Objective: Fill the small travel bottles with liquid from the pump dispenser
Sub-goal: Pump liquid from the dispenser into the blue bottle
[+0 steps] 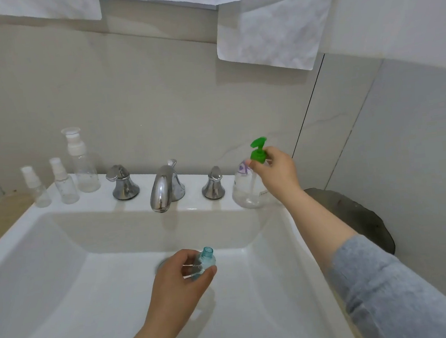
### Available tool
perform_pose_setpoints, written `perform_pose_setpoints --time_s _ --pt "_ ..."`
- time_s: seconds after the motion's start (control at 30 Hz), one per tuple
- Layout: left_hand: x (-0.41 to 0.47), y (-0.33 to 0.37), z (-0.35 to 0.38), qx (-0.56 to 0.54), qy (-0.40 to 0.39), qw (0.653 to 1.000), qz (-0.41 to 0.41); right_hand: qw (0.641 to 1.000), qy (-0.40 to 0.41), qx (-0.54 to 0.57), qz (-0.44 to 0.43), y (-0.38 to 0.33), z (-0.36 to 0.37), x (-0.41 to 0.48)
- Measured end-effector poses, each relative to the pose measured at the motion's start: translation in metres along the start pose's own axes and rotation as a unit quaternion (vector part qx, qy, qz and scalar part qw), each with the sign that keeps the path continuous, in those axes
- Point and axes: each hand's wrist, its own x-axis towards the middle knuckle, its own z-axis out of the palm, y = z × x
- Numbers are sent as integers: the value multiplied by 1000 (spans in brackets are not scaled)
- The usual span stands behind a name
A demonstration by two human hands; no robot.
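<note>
- The left hand holds a small teal travel bottle over the sink basin, fingers and thumb wrapped round its body; its neck is uncapped and tipped up and to the far right, probably so any spill lands in the basin
- The right hand reaches to the far right of the sink ledge, fingers pinched on the collar of the green pump head of the pump dispenser; a grip at the collar rather than on top suggests lifting or unscrewing, not pressing, though that is only a reading
- The dispenser stands on the ledge just right of the right tap handle, well apart from the teal bottle, so one must come to the other before anything can flow
- Its clear body looks nearly drained, though the level is hard to judge
- Three clear spray bottles, capped and apparently empty, stand in a row at the far left of the ledge, out of the way
- The faucet spout juts over the basin between the hands; a bottle carried straight towards the dispenser would have to pass to its right
- White paper sheets hang on the wall above, clear of the work
</note>
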Motion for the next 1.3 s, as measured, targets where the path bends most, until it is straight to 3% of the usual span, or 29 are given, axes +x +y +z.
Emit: perform_pose_setpoints --time_s 0.33,0.47,0.6,0.73,0.87,1.07,1.3 --pt "0 3 -2 -4 18 1000 -1 995 -71 -45 -47 19 -12 -89" --pt "-1 2 -3 1 20 1000 -4 992 -111 -54 24 46 2 -122" --pt "-1 -2 -2 4 5 1000 -14 992 -95 -45 70 62 15 -146" --pt "1 -4 -1 24 0 1000 -7 989 -112 -70 66 61 26 -148" --pt "1 -4 -1 23 -1 1000 -9 983 -153 9 105 53 23 -150" --pt "0 -4 -1 31 -7 999 3 928 -176 167 283 27 29 -135" --pt "0 -2 -1 7 5 999 34 934 -137 176 281 23 43 -138"
